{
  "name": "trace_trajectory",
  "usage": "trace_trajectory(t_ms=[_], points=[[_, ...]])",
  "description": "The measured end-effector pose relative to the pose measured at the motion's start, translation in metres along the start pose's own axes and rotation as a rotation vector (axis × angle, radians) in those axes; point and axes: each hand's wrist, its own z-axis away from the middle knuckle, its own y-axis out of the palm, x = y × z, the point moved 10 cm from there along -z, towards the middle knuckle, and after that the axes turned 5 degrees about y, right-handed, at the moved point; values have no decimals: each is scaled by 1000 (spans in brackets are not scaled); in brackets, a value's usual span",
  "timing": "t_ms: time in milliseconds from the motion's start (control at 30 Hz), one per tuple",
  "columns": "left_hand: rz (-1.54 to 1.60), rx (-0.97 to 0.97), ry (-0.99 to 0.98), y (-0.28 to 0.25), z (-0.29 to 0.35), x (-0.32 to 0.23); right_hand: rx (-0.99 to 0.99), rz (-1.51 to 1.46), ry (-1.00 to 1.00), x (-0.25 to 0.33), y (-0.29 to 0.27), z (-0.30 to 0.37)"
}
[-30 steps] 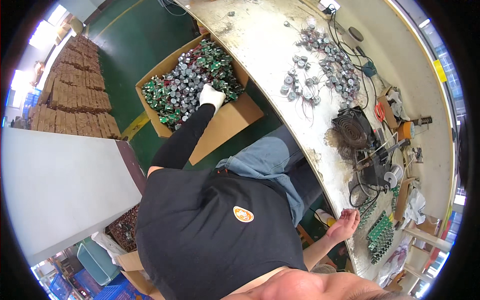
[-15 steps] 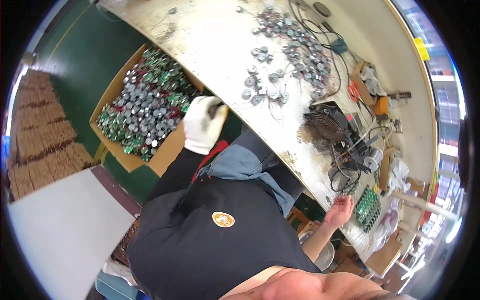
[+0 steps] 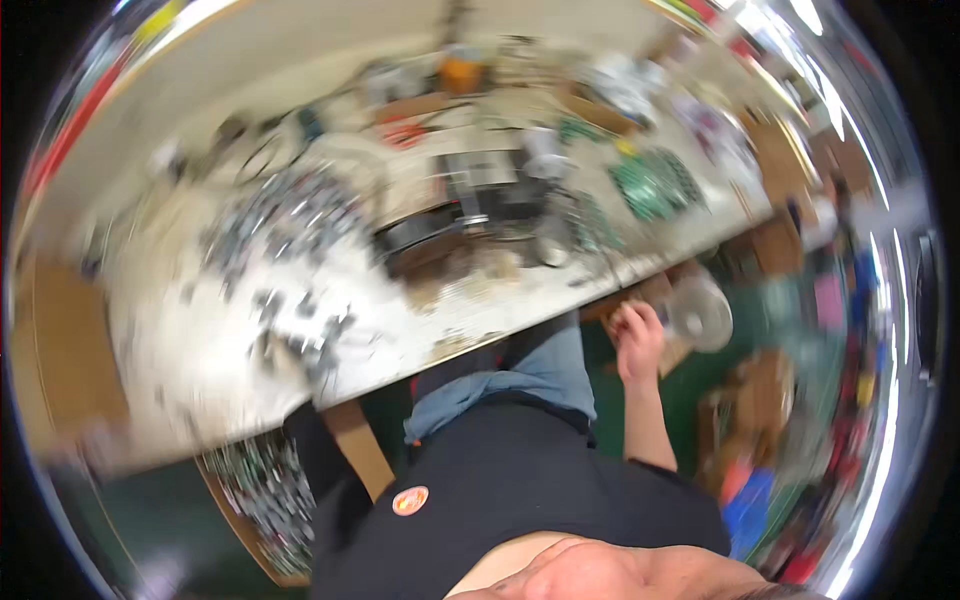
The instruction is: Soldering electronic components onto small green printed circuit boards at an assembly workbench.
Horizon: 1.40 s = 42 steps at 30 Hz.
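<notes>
My left hand [image 3: 286, 362], in a white glove, reaches over the table's near left part beside a small group of grey round metal parts with thin wires [image 3: 318, 345]. Motion blur smears its fingers, so whether it holds one of them is unclear. My bare right hand [image 3: 638, 340] is raised just off the table's front edge, its fingers curled in; anything between them is too small to make out. Farther back on the table lies a larger heap of the same grey parts [image 3: 290, 220]. Below my left arm, a cardboard box [image 3: 362, 445] holds many grey and green pieces.
A black fixture [image 3: 430, 228] and a spool [image 3: 546, 155] stand mid-table. Green circuit boards [image 3: 655, 185] lie to the right. Red-handled scissors [image 3: 402, 133] and cables are at the back. A round translucent container [image 3: 698, 313] sits beyond my right hand, below the table edge.
My view has swung to the right. My left hand has gone from above the box's edge to the parts on the table. The right hand is now off the table's edge, fingers still curled.
</notes>
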Motion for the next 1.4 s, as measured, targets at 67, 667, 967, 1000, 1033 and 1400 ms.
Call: trace_trajectory(t_ms=[67,667,967,1000,1033,1400], points=[[343,-33,-177,-8,11,-20,9,-14,4,3,0,1],[784,-55,-151,-1,83,-134,130,1174,-440,10,41,-204],[652,188,-185,59,106,-140,153,1165,-343,4,24,-239],[644,201,-162,65,104,-141,130,1130,-288,1,13,-242],[681,212,-167,69,104,-142,99,962,-279,2,-5,-246],[415,327,157,80,98,-153,189,109,14,-3,-26,-71]])
